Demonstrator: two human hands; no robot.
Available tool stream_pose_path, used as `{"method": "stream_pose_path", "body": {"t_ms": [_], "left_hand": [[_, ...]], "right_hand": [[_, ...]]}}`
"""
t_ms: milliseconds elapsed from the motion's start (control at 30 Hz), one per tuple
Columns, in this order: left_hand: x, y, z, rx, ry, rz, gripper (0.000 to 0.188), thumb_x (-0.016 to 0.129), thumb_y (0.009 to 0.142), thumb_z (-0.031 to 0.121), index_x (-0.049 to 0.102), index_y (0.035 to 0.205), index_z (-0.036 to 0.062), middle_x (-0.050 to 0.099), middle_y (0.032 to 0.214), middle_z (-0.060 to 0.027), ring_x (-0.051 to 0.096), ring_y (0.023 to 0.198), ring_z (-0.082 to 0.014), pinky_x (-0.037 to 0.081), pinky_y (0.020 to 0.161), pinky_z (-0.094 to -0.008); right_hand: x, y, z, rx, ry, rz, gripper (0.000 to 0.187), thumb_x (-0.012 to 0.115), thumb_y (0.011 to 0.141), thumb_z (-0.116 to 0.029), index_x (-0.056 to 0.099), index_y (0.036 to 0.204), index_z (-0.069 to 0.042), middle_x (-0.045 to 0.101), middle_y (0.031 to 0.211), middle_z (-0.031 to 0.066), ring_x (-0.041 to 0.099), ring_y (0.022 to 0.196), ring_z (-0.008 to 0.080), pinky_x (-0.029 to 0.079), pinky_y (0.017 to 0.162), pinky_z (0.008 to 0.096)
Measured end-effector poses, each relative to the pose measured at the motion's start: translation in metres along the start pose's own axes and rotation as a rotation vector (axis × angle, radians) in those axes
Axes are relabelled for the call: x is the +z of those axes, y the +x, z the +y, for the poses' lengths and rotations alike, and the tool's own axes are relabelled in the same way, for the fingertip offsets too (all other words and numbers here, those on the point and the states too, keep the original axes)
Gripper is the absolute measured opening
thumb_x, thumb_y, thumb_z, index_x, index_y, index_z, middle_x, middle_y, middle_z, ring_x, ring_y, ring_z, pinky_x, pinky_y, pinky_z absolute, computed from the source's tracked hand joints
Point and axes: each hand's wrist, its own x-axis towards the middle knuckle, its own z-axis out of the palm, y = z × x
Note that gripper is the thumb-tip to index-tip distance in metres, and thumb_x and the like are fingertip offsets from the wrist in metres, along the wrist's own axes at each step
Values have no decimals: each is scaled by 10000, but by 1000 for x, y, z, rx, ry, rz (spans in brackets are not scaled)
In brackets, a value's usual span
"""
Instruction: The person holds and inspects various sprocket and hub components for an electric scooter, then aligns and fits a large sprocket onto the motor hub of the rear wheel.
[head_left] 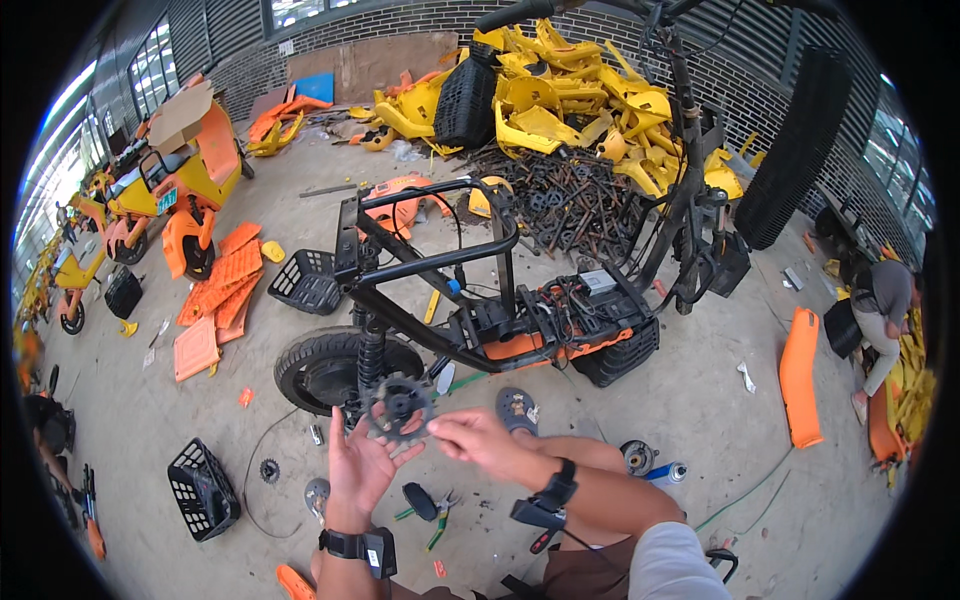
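My right hand (480,442) pinches the edge of a dark, round metal disc (402,404) with a central hub and cut-outs around it. Beside and just below the disc, my left hand (361,468) is open, palm up with fingers spread; whether its fingertips touch the disc I cannot tell. Behind the disc stands a stripped electric scooter frame (420,335), its rear wheel (320,372) and black shock absorber (372,352) close to my hands. Wiring and battery-bay parts (575,310) lie exposed on the frame.
Green-handled pliers (437,530) lie on the floor near a small toothed ring (269,470) and a black crate (203,490). A spray can (668,473) stands at right beside a round metal part (637,458). Yellow panels (560,95) pile up behind; another person (885,310) bends at far right.
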Motion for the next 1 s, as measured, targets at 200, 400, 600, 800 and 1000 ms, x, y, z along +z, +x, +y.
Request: {"method": "stream_pose_path", "body": {"t_ms": [200, 400, 600, 800, 1000], "left_hand": [[-6, 3, -1, 24, 284, 121, 573, 440, 973, 506, 473, 1260, 11, 573, 1247, -273, 599, 1107, -347, 489, 896, -436], [-18, 6, -8, 26, 287, 154, 427, 472, 978, 377, 536, 1164, -2, 639, 1121, -231, 641, 983, -301, 504, 809, -382], [-19, 4, -5, 42, 306, 205, 356, 485, 966, 321, 561, 1108, 3, 659, 1026, -187, 642, 900, -274, 499, 783, -365], [-21, 1, 2, 85, 295, 250, 362, 469, 966, 292, 545, 1121, -26, 650, 1007, -188, 634, 874, -273, 491, 775, -368], [-21, -1, 0, 91, 273, 257, 344, 459, 969, 285, 550, 1086, -26, 652, 980, -193, 633, 847, -274, 487, 776, -371]], "right_hand": [[-80, -46, -56, -122, 8, 379, 183, 599, 941, -215, 648, 821, -86, 507, 583, -31, 371, 464, 24, 258, 425, 187], [-193, -27, -53, -125, 58, 714, 198, 593, 935, -199, 682, 947, -23, 531, 597, -13, 387, 450, 35, 251, 391, 191], [-272, 20, 2, -3, 66, 967, 242, 589, 930, -212, 687, 1045, -23, 550, 628, -17, 392, 458, 32, 245, 393, 200], [-303, 55, 30, 44, 73, 975, 259, 553, 955, -205, 651, 1112, -25, 542, 644, -10, 419, 486, 52, 273, 397, 208], [-313, 65, 50, 149, 29, 903, 285, 574, 940, -269, 651, 1120, -61, 563, 655, -11, 434, 485, 55, 294, 413, 220]]}}
